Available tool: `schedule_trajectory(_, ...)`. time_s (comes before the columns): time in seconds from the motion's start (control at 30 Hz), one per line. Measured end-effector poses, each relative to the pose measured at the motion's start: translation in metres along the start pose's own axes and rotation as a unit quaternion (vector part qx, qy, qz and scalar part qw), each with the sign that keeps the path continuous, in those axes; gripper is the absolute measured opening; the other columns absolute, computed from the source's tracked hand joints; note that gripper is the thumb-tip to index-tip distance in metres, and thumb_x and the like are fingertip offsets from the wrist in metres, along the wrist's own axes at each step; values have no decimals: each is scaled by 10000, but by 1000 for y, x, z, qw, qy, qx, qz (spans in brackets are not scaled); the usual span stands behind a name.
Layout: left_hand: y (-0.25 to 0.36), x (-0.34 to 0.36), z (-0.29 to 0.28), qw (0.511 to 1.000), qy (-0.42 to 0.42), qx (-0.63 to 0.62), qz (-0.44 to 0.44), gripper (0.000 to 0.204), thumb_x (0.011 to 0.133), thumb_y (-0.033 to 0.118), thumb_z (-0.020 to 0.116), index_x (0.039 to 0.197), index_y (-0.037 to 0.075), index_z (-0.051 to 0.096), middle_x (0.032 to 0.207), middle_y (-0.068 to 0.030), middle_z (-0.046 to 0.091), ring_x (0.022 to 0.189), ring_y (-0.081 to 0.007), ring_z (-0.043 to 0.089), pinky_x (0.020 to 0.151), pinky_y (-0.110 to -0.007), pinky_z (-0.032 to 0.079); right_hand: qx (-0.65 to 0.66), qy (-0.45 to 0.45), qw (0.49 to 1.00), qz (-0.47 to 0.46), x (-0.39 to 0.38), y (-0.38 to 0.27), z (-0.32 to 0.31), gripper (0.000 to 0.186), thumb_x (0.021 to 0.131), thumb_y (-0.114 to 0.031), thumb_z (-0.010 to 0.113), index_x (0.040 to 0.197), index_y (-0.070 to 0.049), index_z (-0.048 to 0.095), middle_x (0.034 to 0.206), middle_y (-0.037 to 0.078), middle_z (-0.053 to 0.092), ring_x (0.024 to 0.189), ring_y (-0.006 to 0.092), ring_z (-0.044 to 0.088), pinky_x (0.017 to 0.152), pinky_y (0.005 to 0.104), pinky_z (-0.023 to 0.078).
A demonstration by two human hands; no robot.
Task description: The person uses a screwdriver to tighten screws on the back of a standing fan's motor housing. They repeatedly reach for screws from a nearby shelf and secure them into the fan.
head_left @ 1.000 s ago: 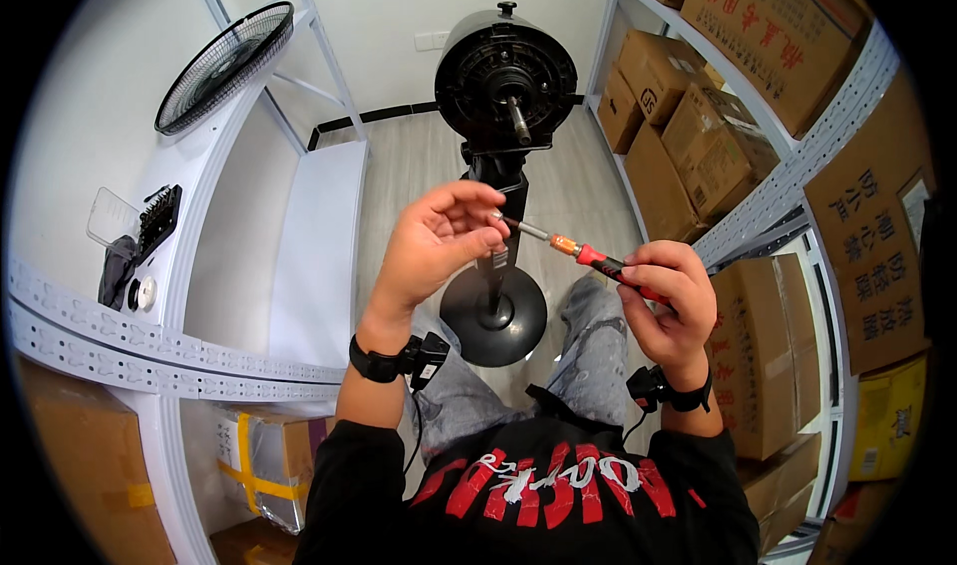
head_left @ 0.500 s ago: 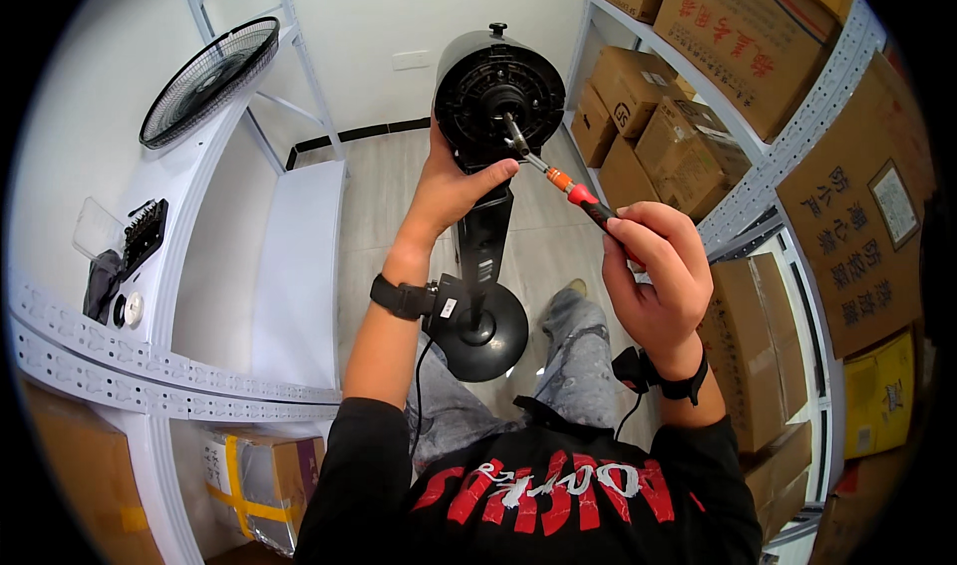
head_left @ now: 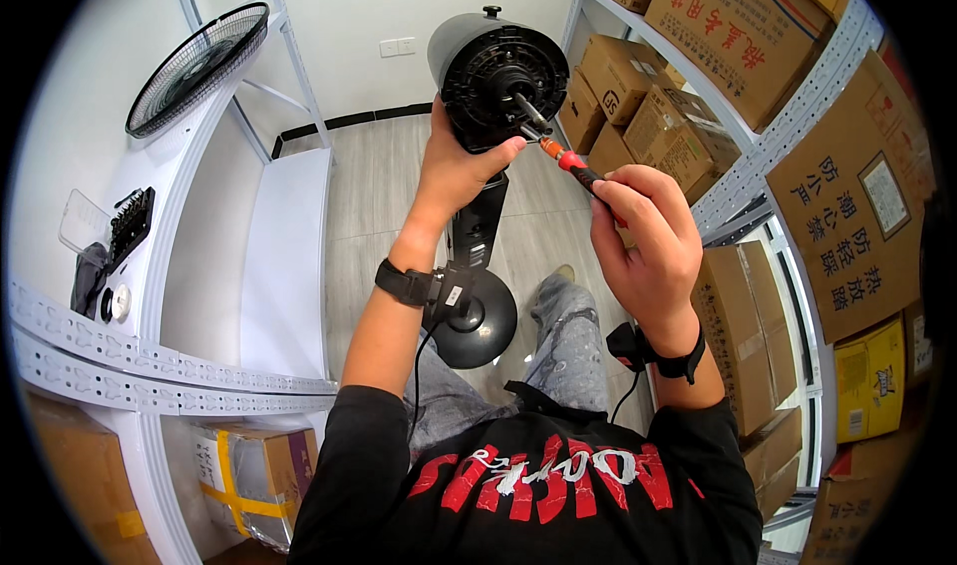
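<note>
A black fan motor housing [head_left: 462,57] with a protruding metal shaft [head_left: 528,107] tops a black pedestal [head_left: 478,221] on a round base [head_left: 485,336]. My left hand [head_left: 457,166] grips the housing's lower left side, its thumb below the shaft and some fingers hidden behind the housing. My right hand [head_left: 643,236] is closed round a red-and-black screwdriver [head_left: 580,171]. The screwdriver's metal tip reaches the lower front of the housing, just below the shaft; exactly what it touches is too small to tell.
A fan grille [head_left: 159,97], an open black bit case [head_left: 133,223], a grey cloth [head_left: 92,274] and white round parts [head_left: 121,303] lie on the left shelf [head_left: 177,181]. Cardboard boxes [head_left: 738,37] fill the right rack [head_left: 713,206]; a taped box [head_left: 254,480] sits low left.
My left hand has left the screwdriver's tip area in midair and now holds the motor housing. My right hand has moved the screwdriver up and forward to the housing's front.
</note>
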State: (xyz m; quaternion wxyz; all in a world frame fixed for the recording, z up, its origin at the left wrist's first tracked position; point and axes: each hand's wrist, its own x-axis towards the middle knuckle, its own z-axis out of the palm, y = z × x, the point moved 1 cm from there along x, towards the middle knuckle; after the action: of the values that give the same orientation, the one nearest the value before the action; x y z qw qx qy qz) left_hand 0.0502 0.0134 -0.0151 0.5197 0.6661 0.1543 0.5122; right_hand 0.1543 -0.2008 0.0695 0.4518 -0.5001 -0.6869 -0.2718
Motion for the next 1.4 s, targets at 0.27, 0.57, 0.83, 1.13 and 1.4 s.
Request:
schedule_trajectory(0.27,4,-3,2,1000,-8,-29,0,886,753,215,853,1445,32,332,1305,-119,577,1198,-205,573,1025,-354,473,-34,-14,999,-5,10,-12,3,266,740,89,728,984,0,668,922,102,621,730,244,630,616,326,518)
schedule_trajectory(0.57,1,-2,-4,997,-40,-49,-48,877,773,244,849,1463,44,345,1327,-120,574,1228,-220,563,1058,-365,452,-49,-44,998,-24,21,-21,8,214,803,74,739,993,-3,677,952,119,648,732,236,649,628,312,535)
schedule_trajectory(0.83,4,-3,-2,993,-48,-96,-37,884,777,242,849,1473,46,341,1342,-117,566,1242,-223,553,1065,-365,448,-65,-52,996,-29,15,-27,11,245,752,52,696,978,-39,668,879,85,575,667,223,583,568,324,498)
schedule_trajectory(1.13,0,-3,-1,996,-43,-77,-25,861,774,241,844,1453,35,357,1311,-111,583,1209,-208,570,1043,-354,460,-153,-68,985,28,15,-27,5,171,793,-87,765,940,-69,681,684,32,511,583,202,561,501,332,429)
schedule_trajectory(1.4,-5,-1,-5,997,-42,-64,-23,855,769,246,845,1442,31,363,1306,-112,584,1204,-211,567,1040,-351,458,-155,-41,987,-17,19,-24,7,203,791,-89,755,929,-73,606,719,60,520,612,246,555,531,360,449)
